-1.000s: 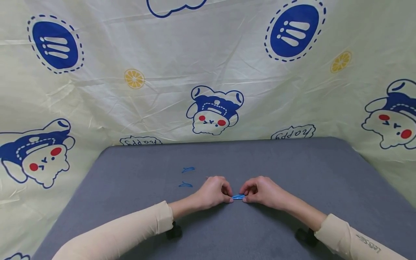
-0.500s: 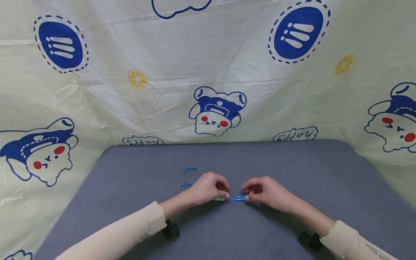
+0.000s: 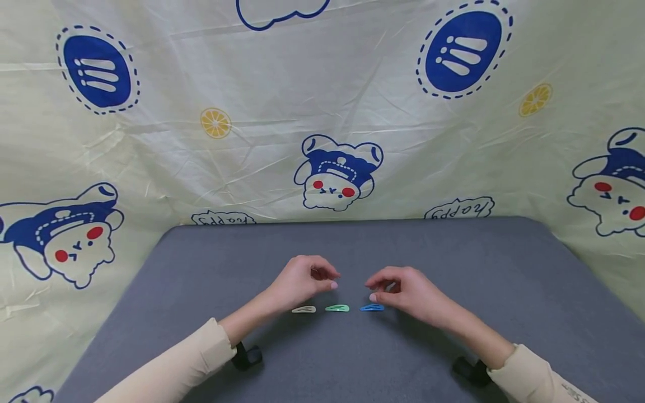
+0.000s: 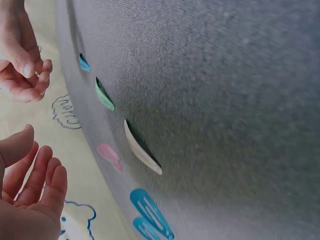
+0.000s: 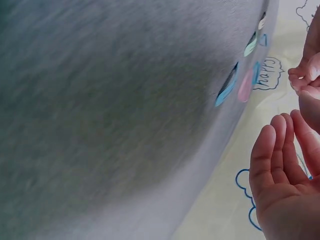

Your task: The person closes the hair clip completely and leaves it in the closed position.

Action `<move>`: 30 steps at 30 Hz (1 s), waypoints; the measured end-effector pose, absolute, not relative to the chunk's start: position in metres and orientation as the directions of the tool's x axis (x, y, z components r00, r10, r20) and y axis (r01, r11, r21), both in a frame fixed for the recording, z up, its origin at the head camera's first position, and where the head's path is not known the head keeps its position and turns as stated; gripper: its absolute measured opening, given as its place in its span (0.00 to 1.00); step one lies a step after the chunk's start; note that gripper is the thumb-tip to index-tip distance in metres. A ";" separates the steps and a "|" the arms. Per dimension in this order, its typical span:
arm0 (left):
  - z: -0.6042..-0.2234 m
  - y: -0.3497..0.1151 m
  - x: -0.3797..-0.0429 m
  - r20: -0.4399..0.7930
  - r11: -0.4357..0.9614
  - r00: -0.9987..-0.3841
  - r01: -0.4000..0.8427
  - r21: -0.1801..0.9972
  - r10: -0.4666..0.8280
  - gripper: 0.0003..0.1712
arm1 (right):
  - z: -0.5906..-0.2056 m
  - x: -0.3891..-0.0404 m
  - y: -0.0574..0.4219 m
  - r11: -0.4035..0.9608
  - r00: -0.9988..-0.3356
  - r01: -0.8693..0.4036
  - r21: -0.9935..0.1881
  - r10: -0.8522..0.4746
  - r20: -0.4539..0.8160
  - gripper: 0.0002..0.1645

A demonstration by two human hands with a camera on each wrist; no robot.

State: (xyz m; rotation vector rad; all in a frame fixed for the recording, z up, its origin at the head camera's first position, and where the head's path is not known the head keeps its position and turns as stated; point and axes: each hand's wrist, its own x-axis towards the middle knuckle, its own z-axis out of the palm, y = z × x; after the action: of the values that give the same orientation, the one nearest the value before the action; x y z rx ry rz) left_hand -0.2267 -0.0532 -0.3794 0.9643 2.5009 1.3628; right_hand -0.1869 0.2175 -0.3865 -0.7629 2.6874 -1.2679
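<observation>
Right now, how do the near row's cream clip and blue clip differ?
Colour: the cream clip is off-white, the blue clip bright blue. Place: the cream clip is at the row's left end, the blue clip at its right end. Nearest hand: for the cream clip, the left hand; for the blue clip, the right hand. Both lie on the table, ungripped.

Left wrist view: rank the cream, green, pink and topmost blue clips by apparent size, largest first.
1. Cream clip
2. Green clip and pink clip: too alike to rank
3. Topmost blue clip, partly because it lies farther off
</observation>
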 end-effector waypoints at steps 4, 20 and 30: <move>-0.376 -0.063 -0.223 0.210 0.390 -0.798 0.482 0.785 0.564 0.08 | -0.384 -0.186 0.209 0.528 -0.877 -0.406 -0.746 -0.454 0.156 0.13; -0.381 -0.110 -0.219 0.277 0.475 -0.841 0.501 0.723 0.465 0.11 | -0.379 -0.192 0.170 0.475 -0.875 -0.398 -0.785 -0.452 0.170 0.11; -0.391 -0.137 -0.225 0.266 0.549 -0.839 0.519 0.655 0.475 0.10 | -0.382 -0.204 0.144 0.467 -0.866 -0.397 -0.790 -0.476 0.153 0.11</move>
State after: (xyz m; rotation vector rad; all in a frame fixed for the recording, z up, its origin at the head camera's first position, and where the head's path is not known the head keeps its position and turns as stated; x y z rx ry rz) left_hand -0.2252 -0.1368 -0.3910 0.9043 2.8152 1.2218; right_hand -0.2041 0.1436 -0.3819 -0.7799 2.6135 -1.3715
